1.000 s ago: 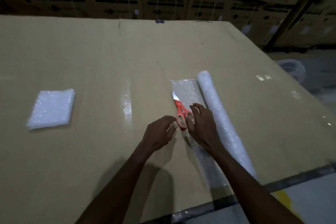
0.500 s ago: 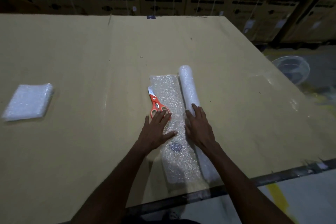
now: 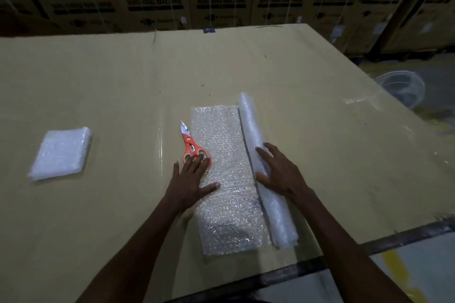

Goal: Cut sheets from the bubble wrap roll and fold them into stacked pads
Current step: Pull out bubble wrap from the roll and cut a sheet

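Pressing down: both hands flat, palms down, nothing gripped in either one.
Left hand [image 3: 190,179]: fingers spread and straight, lying on the left edge of the sheet [image 3: 229,179], fingertips touching the scissors' handles, thumb pointing right across the bubbles.
Right hand [image 3: 279,172]: laid over the roll [image 3: 264,170], fingers loosely draped on top, thumb on the side facing the sheet, not really clamped round it.
Roll: lying on its side on the table [image 3: 123,86], running away from the person, right against the sheet's right edge.
Sheet: unrolled flat to the left of the roll, still joined to it as far as I can tell.
Scissors [image 3: 193,146]: orange handles, blades pointing away, just left of the sheet's edge.
Pad [image 3: 61,152]: folded, off on the far left, well apart.
Background: stacked boxes [image 3: 221,5] reading "WASHING MACHINE".
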The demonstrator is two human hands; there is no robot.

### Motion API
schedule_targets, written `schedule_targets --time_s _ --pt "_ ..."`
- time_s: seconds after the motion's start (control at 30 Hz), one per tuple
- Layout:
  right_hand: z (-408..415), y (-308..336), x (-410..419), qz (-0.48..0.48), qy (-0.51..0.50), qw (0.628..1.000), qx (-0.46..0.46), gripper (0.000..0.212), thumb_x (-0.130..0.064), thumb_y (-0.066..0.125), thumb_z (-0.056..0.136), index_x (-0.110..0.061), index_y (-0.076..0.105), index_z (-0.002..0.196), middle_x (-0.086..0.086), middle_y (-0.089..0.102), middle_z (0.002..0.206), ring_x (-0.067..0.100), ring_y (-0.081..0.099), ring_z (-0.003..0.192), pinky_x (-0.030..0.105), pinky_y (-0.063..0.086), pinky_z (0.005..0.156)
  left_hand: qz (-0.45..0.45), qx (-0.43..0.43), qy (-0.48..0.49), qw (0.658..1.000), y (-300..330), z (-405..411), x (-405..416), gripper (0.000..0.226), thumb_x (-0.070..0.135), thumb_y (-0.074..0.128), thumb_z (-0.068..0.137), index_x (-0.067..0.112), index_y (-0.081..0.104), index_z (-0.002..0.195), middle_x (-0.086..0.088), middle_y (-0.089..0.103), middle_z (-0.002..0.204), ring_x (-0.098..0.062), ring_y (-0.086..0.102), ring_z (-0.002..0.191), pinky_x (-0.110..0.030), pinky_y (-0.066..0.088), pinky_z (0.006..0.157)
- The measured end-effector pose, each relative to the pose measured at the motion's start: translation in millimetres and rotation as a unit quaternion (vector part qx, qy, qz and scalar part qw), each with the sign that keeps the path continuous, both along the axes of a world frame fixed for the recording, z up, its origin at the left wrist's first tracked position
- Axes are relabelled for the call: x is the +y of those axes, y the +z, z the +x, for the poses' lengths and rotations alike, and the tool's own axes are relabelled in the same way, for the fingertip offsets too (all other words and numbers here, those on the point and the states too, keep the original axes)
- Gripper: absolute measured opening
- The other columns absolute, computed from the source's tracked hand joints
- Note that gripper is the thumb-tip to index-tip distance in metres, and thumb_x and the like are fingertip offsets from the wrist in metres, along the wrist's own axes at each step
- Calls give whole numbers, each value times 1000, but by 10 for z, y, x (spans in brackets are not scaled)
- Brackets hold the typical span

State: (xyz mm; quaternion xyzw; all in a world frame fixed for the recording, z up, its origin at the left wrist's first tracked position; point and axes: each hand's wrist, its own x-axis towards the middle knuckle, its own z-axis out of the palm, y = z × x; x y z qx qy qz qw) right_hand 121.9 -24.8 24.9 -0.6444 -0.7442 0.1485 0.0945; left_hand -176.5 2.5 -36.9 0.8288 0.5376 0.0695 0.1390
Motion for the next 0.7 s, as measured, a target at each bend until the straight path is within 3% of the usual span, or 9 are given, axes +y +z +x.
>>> schedule_targets --time_s 0.1,0.2,0.33,0.4,0.47,0.57,0.7 --pt "-70 -20 -42 44 27 999 -18 67 -29 70 89 -22 47 151 8 33 163 31 44 141 47 53 94 25 9 -31 999 31 -23 57 97 85 22 85 22 15 159 -2 4 167 -25 1 154 -59 2 119" --pt "-92 -10 -87 84 33 995 -37 44 -19 69 86 -17 66 130 10 51 149 34 59 124 45 58 77 76 14 -118 990 81 25 154 88 74 34 93 15 22 157 -7 14 166 -28 11 153 -57 10 121" --pt "-99 137 -85 100 -89 989 -63 29 -26 64 90 -12 69 115 10 63 129 34 65 107 39 54 74 93 4 -201 975 185 245 262 75 46 51 91 12 29 155 -9 23 163 -28 17 151 -54 13 122" --pt "-100 179 -65 63 -120 986 -96 41 -45 64 92 -11 63 117 9 62 123 32 62 108 39 52 77 81 3 -192 978 211 390 279 76 53 43 94 10 29 155 -9 22 164 -28 16 152 -56 14 121" --pt "-58 174 -66 24 -129 984 -123 53 -53 65 89 -12 56 121 8 60 123 30 59 109 38 49 77 49 30 -157 986 178 491 281 90 73 30 93 12 21 157 -6 11 166 -24 6 154 -54 5 123" --pt "92 159 -106 22 -167 979 -117 50 -44 65 91 -11 53 126 9 59 127 30 59 111 39 49 78 20 56 -120 991 67 526 245 104 87 19 85 15 12 159 -4 0 167 -19 -2 154 -51 -2 122" --pt "118 72 -100 51 -182 977 -100 47 -15 59 94 -4 50 139 18 52 145 38 58 120 48 54 80 26 42 -108 993 -21 500 216 102 88 14 85 19 9 160 -1 -1 167 -17 -4 154 -49 -1 122"
